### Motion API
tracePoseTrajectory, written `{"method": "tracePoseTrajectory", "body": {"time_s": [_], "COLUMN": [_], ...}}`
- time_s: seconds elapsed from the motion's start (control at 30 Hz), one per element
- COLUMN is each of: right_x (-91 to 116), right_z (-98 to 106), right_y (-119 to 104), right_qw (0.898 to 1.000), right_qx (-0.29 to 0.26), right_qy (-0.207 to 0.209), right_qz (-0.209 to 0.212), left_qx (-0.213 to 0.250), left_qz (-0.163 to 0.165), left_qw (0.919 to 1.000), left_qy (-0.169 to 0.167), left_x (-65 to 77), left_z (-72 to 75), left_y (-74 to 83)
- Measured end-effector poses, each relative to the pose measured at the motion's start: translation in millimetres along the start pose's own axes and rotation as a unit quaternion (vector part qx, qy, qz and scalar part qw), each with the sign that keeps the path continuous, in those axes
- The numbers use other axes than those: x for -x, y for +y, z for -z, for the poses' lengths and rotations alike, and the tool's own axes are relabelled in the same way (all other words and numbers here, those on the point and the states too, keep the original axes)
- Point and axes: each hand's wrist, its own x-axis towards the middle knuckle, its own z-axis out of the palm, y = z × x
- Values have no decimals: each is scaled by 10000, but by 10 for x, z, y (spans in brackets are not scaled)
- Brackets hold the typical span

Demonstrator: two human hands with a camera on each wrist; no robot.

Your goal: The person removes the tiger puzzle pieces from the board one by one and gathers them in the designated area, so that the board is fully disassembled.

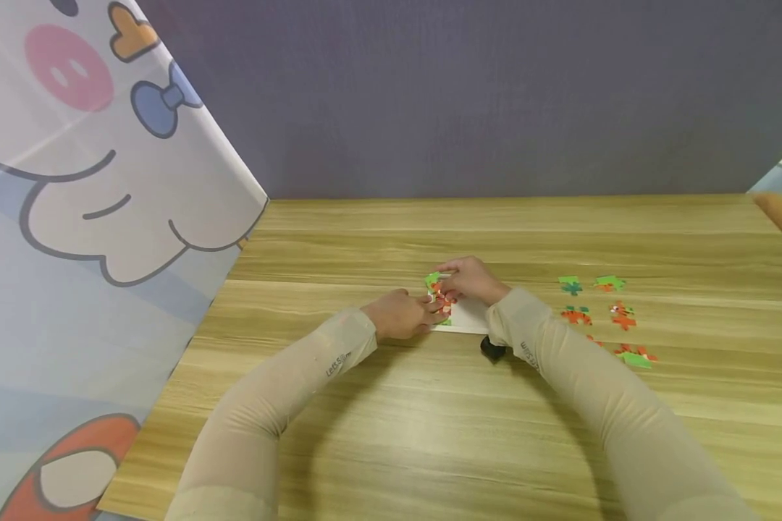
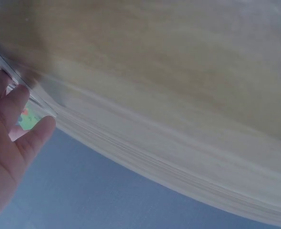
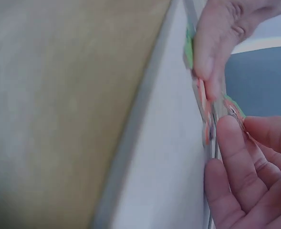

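Note:
A white puzzle board (image 1: 471, 317) lies on the wooden table, with joined green and orange jigsaw pieces (image 1: 446, 311) along its left side. My left hand (image 1: 400, 315) rests at that side, its extended fingers over the joined pieces. Above the board's far left corner, my right hand (image 1: 472, 278) pinches a green and orange jigsaw piece (image 3: 233, 108) between thumb and index finger. In the right wrist view this piece is tilted up, just beyond the joined pieces. The left wrist view catches the fingers (image 2: 14, 102) at the board's edge, partly covering a green patch.
Several loose jigsaw pieces (image 1: 623, 316) are spread in two columns right of the board, partly behind the right sleeve (image 1: 580, 362). A small black object (image 1: 493, 349) sits by the right cuff. A grey surface (image 1: 463, 101) borders the table's (image 1: 391, 434) far edge.

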Motion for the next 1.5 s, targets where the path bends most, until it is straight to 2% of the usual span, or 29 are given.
{"method": "tracePoseTrajectory", "body": {"time_s": [0.33,0.5,0.67,0.9,1.07,1.27,1.5], "right_x": [66,109,218,411,533,648,783], "right_z": [225,346,521,781,878,989,1218], "right_y": [28,77,204,319,355,412,556], "right_qw": [9990,9987,9988,9985,9983,9978,9987], "right_qx": [-72,-91,93,249,323,416,149], "right_qy": [439,503,467,483,480,519,470], "right_qz": [-23,93,149,55,3,69,-89], "left_qx": [226,-31,-171,-102,-86,-304,-90], "left_qz": [29,72,103,83,133,140,103], "left_qw": [9997,9998,9996,9999,9999,9994,9998], "left_qy": [-87,-169,-187,53,13,48,115], "left_x": [-37,-37,-28,6,15,13,1], "left_z": [26,36,42,37,60,56,22], "left_y": [-8,4,39,51,65,52,46]}}
